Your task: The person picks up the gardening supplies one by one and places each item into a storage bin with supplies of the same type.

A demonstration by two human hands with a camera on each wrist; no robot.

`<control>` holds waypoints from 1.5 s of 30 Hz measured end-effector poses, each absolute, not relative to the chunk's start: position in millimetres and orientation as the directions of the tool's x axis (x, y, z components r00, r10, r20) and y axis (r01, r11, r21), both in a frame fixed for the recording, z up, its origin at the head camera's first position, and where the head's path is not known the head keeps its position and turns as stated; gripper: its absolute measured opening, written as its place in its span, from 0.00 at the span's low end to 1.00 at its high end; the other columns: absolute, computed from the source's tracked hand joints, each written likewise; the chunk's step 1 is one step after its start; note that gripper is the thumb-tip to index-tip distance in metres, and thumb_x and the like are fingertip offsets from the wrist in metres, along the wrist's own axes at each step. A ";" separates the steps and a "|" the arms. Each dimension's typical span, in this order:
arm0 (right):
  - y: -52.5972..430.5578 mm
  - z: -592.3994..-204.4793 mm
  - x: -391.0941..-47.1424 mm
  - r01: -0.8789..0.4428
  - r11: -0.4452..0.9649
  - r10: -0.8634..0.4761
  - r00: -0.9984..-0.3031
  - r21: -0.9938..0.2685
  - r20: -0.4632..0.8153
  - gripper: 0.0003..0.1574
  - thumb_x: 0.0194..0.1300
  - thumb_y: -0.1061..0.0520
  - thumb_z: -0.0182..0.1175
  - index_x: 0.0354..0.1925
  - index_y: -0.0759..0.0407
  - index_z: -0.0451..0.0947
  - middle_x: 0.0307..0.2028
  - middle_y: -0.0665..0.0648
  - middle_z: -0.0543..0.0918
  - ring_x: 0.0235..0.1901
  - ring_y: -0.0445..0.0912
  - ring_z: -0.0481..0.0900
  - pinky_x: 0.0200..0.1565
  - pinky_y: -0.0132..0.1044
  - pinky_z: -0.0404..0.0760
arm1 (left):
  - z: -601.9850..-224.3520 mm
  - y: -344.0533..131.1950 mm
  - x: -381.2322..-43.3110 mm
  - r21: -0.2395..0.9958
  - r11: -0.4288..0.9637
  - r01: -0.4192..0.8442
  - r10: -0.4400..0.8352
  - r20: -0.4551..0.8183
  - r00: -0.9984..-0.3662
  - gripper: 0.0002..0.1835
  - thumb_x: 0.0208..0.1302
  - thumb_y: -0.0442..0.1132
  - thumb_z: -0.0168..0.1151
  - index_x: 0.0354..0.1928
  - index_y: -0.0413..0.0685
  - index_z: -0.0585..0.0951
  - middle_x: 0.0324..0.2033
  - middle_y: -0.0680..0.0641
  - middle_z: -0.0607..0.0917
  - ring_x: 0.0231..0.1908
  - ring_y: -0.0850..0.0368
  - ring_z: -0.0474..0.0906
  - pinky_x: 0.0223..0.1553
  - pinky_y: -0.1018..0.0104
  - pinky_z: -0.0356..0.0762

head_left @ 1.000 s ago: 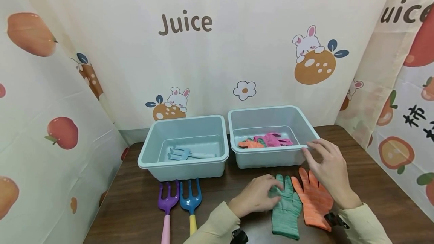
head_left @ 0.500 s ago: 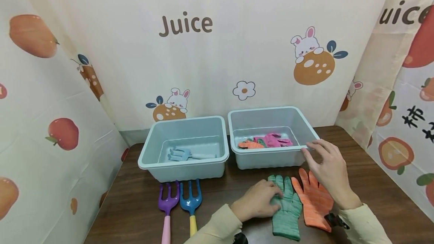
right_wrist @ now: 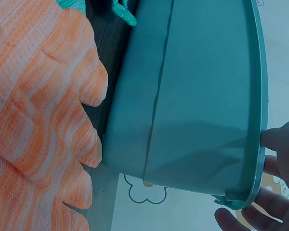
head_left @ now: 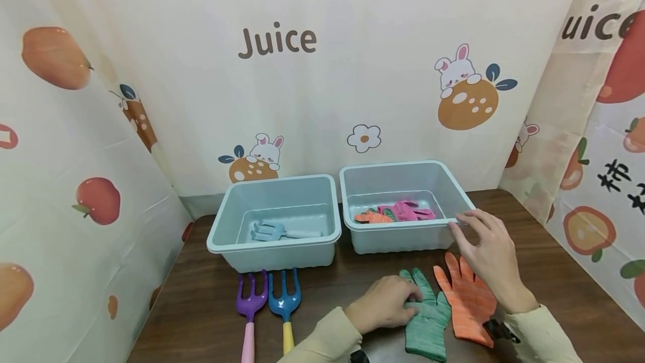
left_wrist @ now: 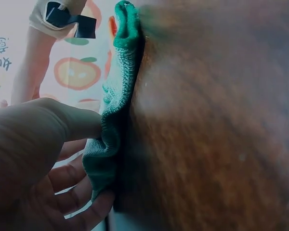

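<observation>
Flat on the wooden table lies a green knit glove (head_left: 427, 329), wrinkled under my left hand (head_left: 380, 304). In the left wrist view, thumb and fingers pinch the glove's fabric (left_wrist: 118, 91), which bunches up between them. My right hand (head_left: 489, 254) grips the front right corner of the right-hand pale blue bin (head_left: 403, 238), thumb outside the rim and fingers over it. Inside that bin are a pink glove (head_left: 405, 211) and an orange-and-green glove bundle (head_left: 374, 217). An orange glove (head_left: 471, 307) lies beside the green one, below my right hand.
To the left stands a second pale blue bin (head_left: 279, 255) holding a light blue hand fork (head_left: 269, 231). A purple hand fork (head_left: 251, 301) and a blue one (head_left: 285, 298) lie in front of it. A printed curtain (head_left: 312, 94) encloses the table's back and sides.
My left hand has come slightly nearer, its fingers closing on the green glove, whose fingers now bend and shift. My right hand stays on the bin's corner.
</observation>
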State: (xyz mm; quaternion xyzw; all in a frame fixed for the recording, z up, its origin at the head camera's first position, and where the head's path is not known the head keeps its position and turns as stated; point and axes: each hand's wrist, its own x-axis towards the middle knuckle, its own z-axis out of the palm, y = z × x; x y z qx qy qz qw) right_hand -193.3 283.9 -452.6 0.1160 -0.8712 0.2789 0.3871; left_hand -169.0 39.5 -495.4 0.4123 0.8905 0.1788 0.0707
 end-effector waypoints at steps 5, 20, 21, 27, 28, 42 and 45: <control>284.0 -453.2 -193.0 -0.416 0.819 0.016 -0.671 -0.395 0.741 0.19 0.56 0.63 0.79 0.47 0.66 0.89 0.50 0.67 0.86 0.55 0.66 0.78 0.53 0.70 0.76 | -495.0 38.8 -167.5 0.387 0.584 0.714 0.766 0.029 -0.642 0.10 0.74 0.43 0.67 0.52 0.62 0.91 0.45 0.67 0.90 0.41 0.77 0.81 0.38 0.84 0.74; 284.3 -454.1 -192.3 -0.410 0.818 0.022 -0.679 -0.404 0.734 0.19 0.57 0.63 0.78 0.47 0.66 0.89 0.50 0.67 0.86 0.56 0.66 0.77 0.53 0.70 0.76 | -482.3 33.4 -165.6 0.422 0.585 0.692 0.743 0.062 -0.666 0.10 0.75 0.45 0.65 0.52 0.62 0.92 0.47 0.66 0.90 0.48 0.75 0.83 0.46 0.81 0.77; 284.2 -454.1 -192.3 -0.412 0.816 0.022 -0.678 -0.405 0.735 0.19 0.57 0.63 0.78 0.48 0.66 0.89 0.50 0.67 0.86 0.56 0.66 0.77 0.53 0.70 0.76 | -481.6 32.9 -165.6 0.424 0.585 0.691 0.742 0.066 -0.668 0.10 0.76 0.45 0.65 0.52 0.62 0.92 0.47 0.66 0.90 0.49 0.75 0.83 0.47 0.81 0.77; 283.3 -453.9 -193.1 -0.418 0.815 0.017 -0.674 -0.401 0.738 0.19 0.56 0.63 0.79 0.48 0.66 0.89 0.50 0.67 0.86 0.55 0.67 0.78 0.52 0.69 0.76 | -476.1 29.2 -166.9 0.455 0.568 0.686 0.735 0.093 -0.671 0.10 0.77 0.45 0.65 0.52 0.61 0.91 0.48 0.64 0.89 0.49 0.75 0.83 0.49 0.80 0.78; 283.1 -453.9 -193.2 -0.419 0.815 0.015 -0.674 -0.399 0.739 0.20 0.56 0.63 0.79 0.48 0.66 0.89 0.50 0.67 0.86 0.55 0.67 0.78 0.52 0.69 0.76 | -474.9 28.4 -167.2 0.462 0.564 0.684 0.734 0.099 -0.671 0.10 0.77 0.45 0.65 0.52 0.60 0.91 0.47 0.63 0.89 0.48 0.75 0.82 0.49 0.80 0.78; 282.2 -452.7 -194.2 -0.422 0.815 0.012 -0.673 -0.397 0.740 0.19 0.56 0.63 0.79 0.47 0.65 0.89 0.50 0.67 0.86 0.55 0.66 0.78 0.53 0.69 0.76 | -459.9 27.1 -167.9 0.472 0.517 0.714 0.729 0.194 -0.656 0.10 0.78 0.44 0.64 0.53 0.59 0.91 0.46 0.61 0.90 0.44 0.75 0.81 0.48 0.82 0.76; 282.4 -452.4 -194.3 -0.423 0.815 0.014 -0.669 -0.396 0.743 0.19 0.56 0.63 0.79 0.47 0.66 0.90 0.49 0.67 0.87 0.55 0.67 0.78 0.53 0.69 0.76 | -456.0 27.8 -168.1 0.467 0.511 0.722 0.727 0.214 -0.653 0.10 0.78 0.43 0.64 0.53 0.58 0.90 0.46 0.61 0.90 0.45 0.75 0.82 0.49 0.83 0.76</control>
